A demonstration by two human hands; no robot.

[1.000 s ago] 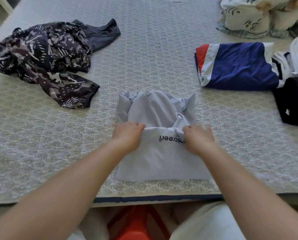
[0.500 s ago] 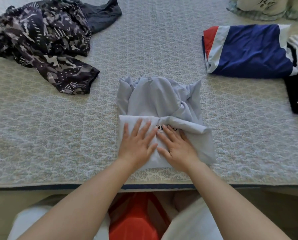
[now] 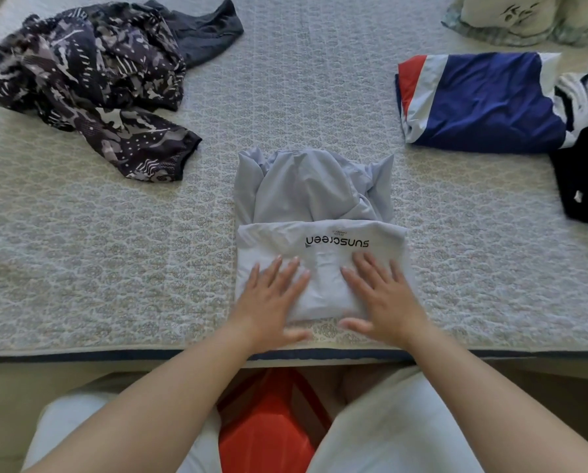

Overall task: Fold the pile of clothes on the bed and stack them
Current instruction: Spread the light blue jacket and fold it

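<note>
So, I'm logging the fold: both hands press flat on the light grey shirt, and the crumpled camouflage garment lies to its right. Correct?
Not quite. In the head view both hands, left and right, do press flat on the light grey shirt, but the crumpled camouflage garment lies to its left, not its right.

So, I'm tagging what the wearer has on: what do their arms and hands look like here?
Both forearms are bare up to the bottom edge of the picture, with no sleeve or cuff showing. The left hand and right hand wear no gloves, and I can see no rings, watch or bracelet. The fingernails look short and pale.
</note>
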